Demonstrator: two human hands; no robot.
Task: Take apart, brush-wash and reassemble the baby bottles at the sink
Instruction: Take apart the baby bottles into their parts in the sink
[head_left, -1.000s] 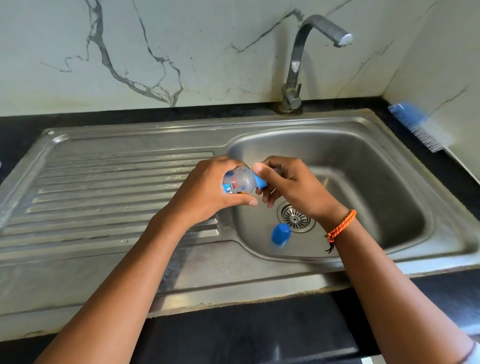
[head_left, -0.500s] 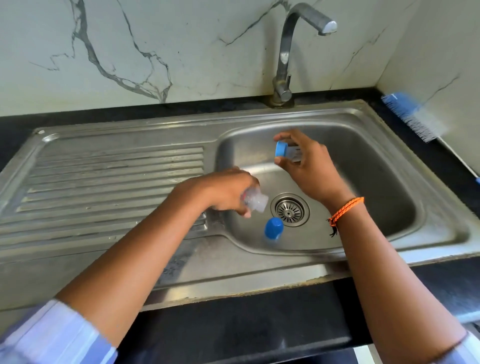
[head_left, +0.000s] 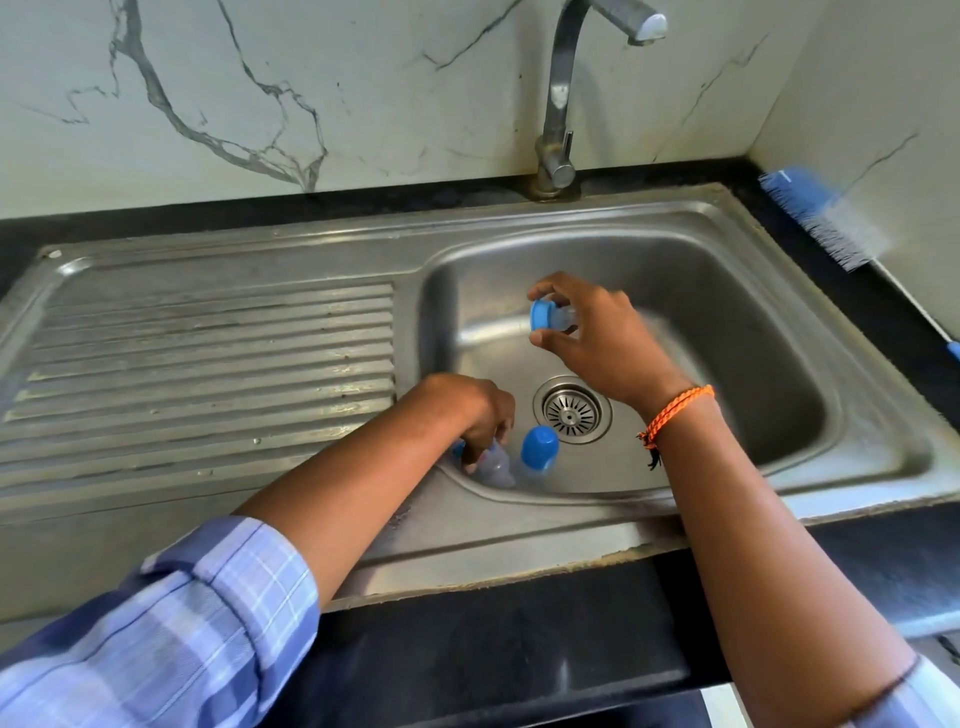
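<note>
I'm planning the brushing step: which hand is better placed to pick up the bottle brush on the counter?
The right hand, probably. The bottle brush lies on the counter at the sink's right, on that hand's side, though it must first drop the blue collar. The left hand is low at the basin's left, holding the bottle.

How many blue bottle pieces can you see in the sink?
2, maybe more. One blue ring is pinched in the right hand above the basin. One blue cap stands beside the drain. The left hand may hide another.
</note>
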